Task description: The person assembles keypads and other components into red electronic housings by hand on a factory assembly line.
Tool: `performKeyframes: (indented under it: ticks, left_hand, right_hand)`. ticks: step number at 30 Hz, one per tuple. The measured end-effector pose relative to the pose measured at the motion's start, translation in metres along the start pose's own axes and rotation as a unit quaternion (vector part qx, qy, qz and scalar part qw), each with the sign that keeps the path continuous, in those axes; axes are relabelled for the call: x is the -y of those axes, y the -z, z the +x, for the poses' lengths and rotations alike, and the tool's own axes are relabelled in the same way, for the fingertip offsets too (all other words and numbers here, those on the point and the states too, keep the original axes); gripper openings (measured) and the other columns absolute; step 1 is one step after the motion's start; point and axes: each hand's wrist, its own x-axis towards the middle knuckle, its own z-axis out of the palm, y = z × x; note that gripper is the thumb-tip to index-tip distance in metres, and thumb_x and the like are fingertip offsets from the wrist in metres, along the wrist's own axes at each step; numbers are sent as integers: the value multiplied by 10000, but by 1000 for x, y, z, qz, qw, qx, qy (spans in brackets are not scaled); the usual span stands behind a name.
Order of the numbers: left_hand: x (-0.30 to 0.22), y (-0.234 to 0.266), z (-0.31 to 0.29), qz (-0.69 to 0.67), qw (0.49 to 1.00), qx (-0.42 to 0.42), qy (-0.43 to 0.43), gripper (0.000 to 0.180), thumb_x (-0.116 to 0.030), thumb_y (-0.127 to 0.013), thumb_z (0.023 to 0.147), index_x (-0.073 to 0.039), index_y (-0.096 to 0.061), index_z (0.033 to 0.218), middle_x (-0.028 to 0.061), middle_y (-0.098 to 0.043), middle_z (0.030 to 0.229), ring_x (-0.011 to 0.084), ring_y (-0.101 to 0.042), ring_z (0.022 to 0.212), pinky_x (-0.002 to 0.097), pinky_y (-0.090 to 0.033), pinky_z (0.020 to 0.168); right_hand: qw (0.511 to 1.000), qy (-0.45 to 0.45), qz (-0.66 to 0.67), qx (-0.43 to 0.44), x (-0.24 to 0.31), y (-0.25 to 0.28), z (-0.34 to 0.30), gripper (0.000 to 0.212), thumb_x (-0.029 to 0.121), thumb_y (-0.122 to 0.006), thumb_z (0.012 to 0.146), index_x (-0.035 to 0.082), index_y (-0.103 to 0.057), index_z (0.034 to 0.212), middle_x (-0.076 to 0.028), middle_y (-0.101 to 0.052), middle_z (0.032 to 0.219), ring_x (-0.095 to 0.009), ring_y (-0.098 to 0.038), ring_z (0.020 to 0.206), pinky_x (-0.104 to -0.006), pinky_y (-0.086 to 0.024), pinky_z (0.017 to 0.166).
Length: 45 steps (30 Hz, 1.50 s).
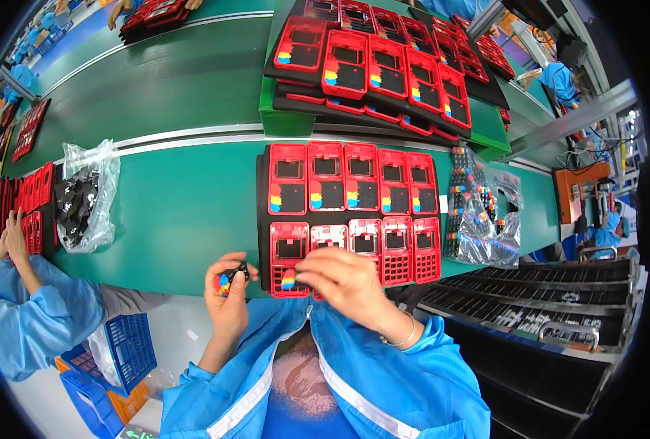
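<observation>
In my left hand, curled fingers hold several black rubber keypads with red, yellow and blue keys. My right hand reaches over the near row of red plastic housings. Its thumb and fingers pinch a keypad, whose coloured keys show over the lower part of the near-left housing; my fingers hide the rest of it. Housings of the far row have black keypads with coloured corners lying in them. The near-row housings to the right show bare key holes. A black tray bears both rows.
To the right lies a clear bag of keypads; to the left, a clear bag of black parts. Stacked trays of red housings stand on a green raised stand beyond. A co-worker's hands handle red housings at far left.
</observation>
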Motion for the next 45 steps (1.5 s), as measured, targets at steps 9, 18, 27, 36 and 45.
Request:
performKeyframes:
  ticks: [9, 18, 27, 36, 45]
  left_hand:
    - [1, 10, -16, 456, 860, 160, -165, 446, 9, -922, 698, -44, -653, 1051, 165, -621, 1323, 232, -660, 1028, 332, -564, 804]
    - [6, 8, -15, 473, 835, 158, -233, 381, -18, -910, 736, -38, -705, 1057, 155, -668, 1293, 288, -696, 1034, 382, -592, 845]
    - [-14, -36, -21, -195, 970, 44, 138, 266, -178, -515, 1084, -35, -492, 1307, 274, -382, 1604, 401, -483, 1445, 529, -430, 1182]
    - [1, -43, -23, -158, 978, 94, 95, 170, -157, -474, 1119, -47, -519, 1241, 216, -550, 1441, 357, -519, 1408, 508, -431, 1191]
    - [-5, -40, -20, -104, 990, 15, 89, 169, -151, -497, 1112, -29, -530, 1224, 222, -615, 1313, 375, -629, 1266, 550, -549, 1076]
  right_hand:
    - [969, 114, -217, -7, -8, -38, -17, 267, 71, -805, 785, 64, -770, 1049, -58, -724, 1032, -248, -693, 953, -392, -545, 851]
    - [940, 187, -283, 42, -15, -31, -41, 381, 104, -708, 758, 42, -742, 1133, -69, -698, 1153, -246, -649, 1098, -473, -482, 1038]
    - [989, 127, -70, -31, 7, -25, -22, 434, 127, -821, 809, 42, -721, 1223, -97, -689, 1172, -302, -669, 1041, -470, -541, 926]
    - [998, 41, 41, -7, 2, -21, -29, 352, 63, -862, 794, 59, -784, 1138, -70, -632, 968, -204, -659, 785, -325, -550, 671]
    - [961, 160, -224, -5, -29, 13, -70, 346, 56, -777, 773, 56, -777, 1119, -97, -717, 1078, -262, -722, 1006, -396, -603, 861]
